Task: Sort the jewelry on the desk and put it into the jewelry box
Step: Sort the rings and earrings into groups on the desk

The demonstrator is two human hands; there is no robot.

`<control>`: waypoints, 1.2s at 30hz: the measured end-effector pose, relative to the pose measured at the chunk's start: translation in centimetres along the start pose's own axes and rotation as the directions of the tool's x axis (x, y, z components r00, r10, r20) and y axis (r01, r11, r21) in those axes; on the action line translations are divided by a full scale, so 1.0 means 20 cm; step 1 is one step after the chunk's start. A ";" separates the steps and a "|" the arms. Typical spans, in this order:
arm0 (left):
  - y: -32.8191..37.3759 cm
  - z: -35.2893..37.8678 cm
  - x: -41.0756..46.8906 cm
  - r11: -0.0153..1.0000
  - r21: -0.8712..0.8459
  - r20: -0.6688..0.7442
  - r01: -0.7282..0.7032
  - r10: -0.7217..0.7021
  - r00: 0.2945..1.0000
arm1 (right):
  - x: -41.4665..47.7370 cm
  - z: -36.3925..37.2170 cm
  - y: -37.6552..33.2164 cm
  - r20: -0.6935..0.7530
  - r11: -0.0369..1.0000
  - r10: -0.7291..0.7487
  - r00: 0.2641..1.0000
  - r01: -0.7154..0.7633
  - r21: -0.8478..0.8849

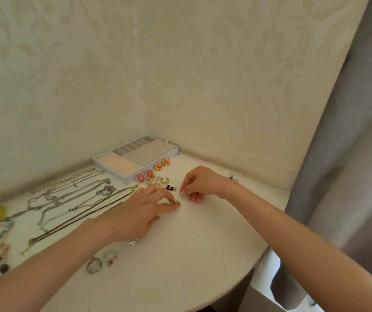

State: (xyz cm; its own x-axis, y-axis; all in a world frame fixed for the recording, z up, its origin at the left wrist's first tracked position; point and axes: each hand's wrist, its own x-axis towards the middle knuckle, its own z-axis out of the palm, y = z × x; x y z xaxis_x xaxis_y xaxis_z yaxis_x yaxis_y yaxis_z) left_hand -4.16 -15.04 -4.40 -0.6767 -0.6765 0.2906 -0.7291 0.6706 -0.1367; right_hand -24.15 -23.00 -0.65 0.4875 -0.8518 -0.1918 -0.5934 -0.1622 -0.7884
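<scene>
1. The right hand (199,183) pinches the pearl hoop earring (183,195) between thumb and forefinger, out in front of the jewelry box (108,171).
2. The left hand (140,212) has its fingertips bunched beside it; whether they hold anything, I cannot tell.
3. Risk: if the pinch loosens, the earring likely drops and rolls off the desk (191,244).
4. It's a tiny ring of white beads.

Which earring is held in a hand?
The small pearl hoop, pinched by the right hand; the pink oval pair, orange round pair and gold hoops lie on the desk.
</scene>
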 end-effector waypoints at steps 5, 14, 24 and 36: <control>0.03 -0.02 -0.03 0.998 0.064 -0.009 0.014 -0.013 1.000 | 0.02 0.03 -0.01 -0.026 0.999 0.002 1.000 -0.003 -0.040; 0.06 -0.06 -0.09 0.991 0.123 -0.010 0.044 -0.044 0.999 | -0.01 0.03 0.01 -0.064 0.998 -0.045 0.997 0.042 -0.037; 0.14 -0.11 -0.09 0.986 0.008 0.233 0.169 -0.166 0.958 | -0.05 0.04 0.01 -0.019 0.987 -0.104 0.994 0.101 -0.127; 0.07 -0.11 -0.08 0.955 0.043 0.337 0.294 -0.291 0.895 | -0.09 0.10 0.00 -0.082 0.955 -0.170 0.982 0.144 -0.258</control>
State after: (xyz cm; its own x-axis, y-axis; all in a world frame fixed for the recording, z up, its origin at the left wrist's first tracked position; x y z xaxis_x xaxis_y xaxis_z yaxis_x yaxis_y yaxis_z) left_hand -3.98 -12.38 -3.05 -0.4285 -0.9033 -0.0195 -0.8995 0.4285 -0.0854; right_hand -23.77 -20.47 -1.37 0.5270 -0.8499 -0.0063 -0.6622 -0.4059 -0.6299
